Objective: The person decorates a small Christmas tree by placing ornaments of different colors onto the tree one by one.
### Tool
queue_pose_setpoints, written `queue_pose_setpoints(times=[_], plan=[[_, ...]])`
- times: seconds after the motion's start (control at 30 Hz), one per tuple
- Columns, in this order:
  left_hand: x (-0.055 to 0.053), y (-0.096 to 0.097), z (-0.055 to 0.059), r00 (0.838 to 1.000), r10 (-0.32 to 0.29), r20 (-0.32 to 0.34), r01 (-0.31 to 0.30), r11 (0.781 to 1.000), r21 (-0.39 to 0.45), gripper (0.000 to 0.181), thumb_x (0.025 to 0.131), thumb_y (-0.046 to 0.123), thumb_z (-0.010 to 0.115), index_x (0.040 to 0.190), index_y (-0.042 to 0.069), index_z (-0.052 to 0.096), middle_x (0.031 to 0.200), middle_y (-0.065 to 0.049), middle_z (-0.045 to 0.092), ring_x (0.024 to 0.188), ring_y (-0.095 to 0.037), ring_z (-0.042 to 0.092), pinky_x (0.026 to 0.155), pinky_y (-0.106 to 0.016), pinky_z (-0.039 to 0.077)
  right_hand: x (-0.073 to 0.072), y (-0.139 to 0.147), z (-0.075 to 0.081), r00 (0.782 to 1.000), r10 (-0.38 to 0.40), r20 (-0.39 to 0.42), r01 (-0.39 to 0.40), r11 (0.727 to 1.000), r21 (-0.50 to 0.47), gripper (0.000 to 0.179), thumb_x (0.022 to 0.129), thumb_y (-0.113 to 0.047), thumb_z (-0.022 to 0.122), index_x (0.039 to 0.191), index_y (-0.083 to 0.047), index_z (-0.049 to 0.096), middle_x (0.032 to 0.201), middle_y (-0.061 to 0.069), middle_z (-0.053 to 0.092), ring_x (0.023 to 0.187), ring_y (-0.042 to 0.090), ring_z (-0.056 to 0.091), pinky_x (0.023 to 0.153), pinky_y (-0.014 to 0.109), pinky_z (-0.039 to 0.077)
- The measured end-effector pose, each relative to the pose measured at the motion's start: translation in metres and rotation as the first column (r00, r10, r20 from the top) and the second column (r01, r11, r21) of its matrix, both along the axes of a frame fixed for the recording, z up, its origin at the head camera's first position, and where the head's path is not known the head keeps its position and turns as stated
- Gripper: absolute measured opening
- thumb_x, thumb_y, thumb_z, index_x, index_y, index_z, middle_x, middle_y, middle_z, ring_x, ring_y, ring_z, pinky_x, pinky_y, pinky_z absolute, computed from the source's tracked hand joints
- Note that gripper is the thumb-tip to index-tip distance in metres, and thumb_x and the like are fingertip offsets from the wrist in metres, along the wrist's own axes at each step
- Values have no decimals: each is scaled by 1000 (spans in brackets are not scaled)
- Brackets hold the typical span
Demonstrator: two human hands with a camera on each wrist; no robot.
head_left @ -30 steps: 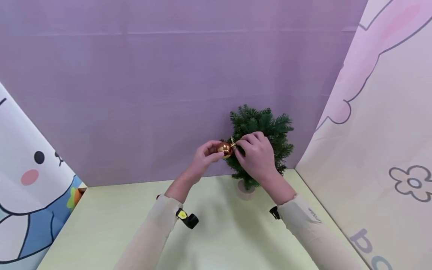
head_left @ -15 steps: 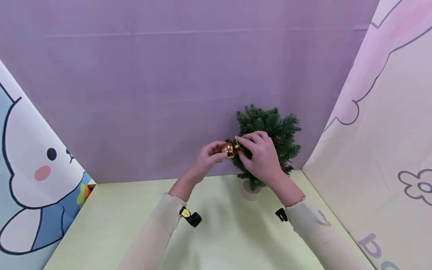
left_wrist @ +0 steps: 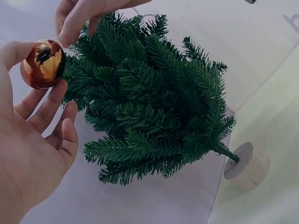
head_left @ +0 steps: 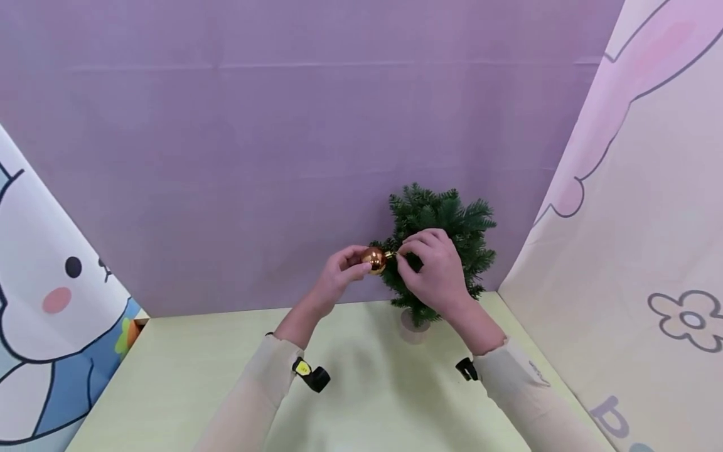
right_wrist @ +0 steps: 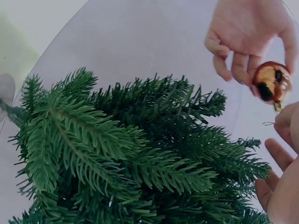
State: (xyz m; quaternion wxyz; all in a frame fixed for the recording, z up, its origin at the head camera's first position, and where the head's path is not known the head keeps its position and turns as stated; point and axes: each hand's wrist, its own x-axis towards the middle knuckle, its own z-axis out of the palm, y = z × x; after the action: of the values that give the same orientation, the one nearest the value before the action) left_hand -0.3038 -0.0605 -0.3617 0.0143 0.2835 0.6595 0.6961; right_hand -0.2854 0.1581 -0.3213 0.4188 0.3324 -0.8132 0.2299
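A shiny copper-coloured Christmas bauble (head_left: pixel 374 260) is pinched between the thumb and fingers of my left hand (head_left: pixel 333 281). My right hand (head_left: pixel 437 271) pinches the thin hanging loop (right_wrist: pixel 268 123) at the bauble's gold cap (right_wrist: pixel 278 106) between thumb and fingertip. Both hands are in front of a small green artificial Christmas tree (head_left: pixel 443 210), at its left side. In the left wrist view the bauble (left_wrist: pixel 43 64) is beside the branches. Part of the loop is hidden by the right fingertips.
The tree stands on a round pale wooden base (left_wrist: pixel 250 168) on a light yellow table (head_left: pixel 214 370). Close behind rises a purple backdrop (head_left: pixel 254 157). Printed panels flank the table, a cartoon one (head_left: pixel 51 301) on the left and one with a flower outline (head_left: pixel 686 317) on the right.
The right fingers have shifted around the cap and now hold the loop out to the right of the bauble. The bauble's cap has tipped from pointing upward to pointing rightward. The view has shifted slightly.
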Motion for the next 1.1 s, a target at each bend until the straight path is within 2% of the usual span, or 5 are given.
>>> queue_pose_setpoints(times=[0.17, 0.4, 0.57, 0.8, 1.1], plan=[[-1, -1, 0, 1000, 4, -4, -4, 1000, 6, 40, 92, 17, 59, 125, -6, 55, 104, -8, 62, 92, -21, 57, 80, -30, 48, 3, 3, 5, 1000, 7, 18, -7, 1000, -20, 4, 81, -10, 72, 80, -12, 69, 92, 3, 69, 94, 25, 55, 85, 39, 45], [-5, 2, -3, 999, -28, 17, 28, 998, 56, 38, 94, 16, 56, 124, -8, 54, 98, -5, 61, 86, -14, 55, 76, -27, 48, 12, 14, 10, 991, -8, 132, 15, 998, -55, 4, 83, -9, 70, 83, -12, 68, 80, -2, 67, 83, 20, 57, 61, 37, 47], [-4, 3, -4, 999, -27, 42, 23, 995, 96, 42, 92, 18, 56, 123, -10, 53, 97, -4, 60, 85, -14, 55, 73, -26, 47, 17, 17, 11, 967, 33, 254, -25, 999, -36, 9, 86, -17, 75, 92, -12, 72, 90, -3, 69, 91, 17, 58, 76, 40, 49], [0, 4, 3, 998, -60, 33, 58, 996, 60, 47, 90, 24, 57, 125, -8, 53, 101, -8, 60, 91, -20, 56, 76, -27, 48, 17, 10, 9, 960, 9, 281, -35, 996, 86, 39, 83, -27, 79, 116, -9, 70, 113, 4, 66, 104, 24, 54, 90, 47, 41], [2, 5, 2, 996, -86, 39, 84, 995, 49, 41, 93, 20, 55, 125, -6, 53, 102, -8, 59, 89, -17, 55, 78, -28, 47, 14, 5, 9, 967, 19, 255, -33, 998, 49, 13, 84, -22, 79, 93, -14, 76, 93, -2, 71, 94, 20, 56, 83, 46, 43]])
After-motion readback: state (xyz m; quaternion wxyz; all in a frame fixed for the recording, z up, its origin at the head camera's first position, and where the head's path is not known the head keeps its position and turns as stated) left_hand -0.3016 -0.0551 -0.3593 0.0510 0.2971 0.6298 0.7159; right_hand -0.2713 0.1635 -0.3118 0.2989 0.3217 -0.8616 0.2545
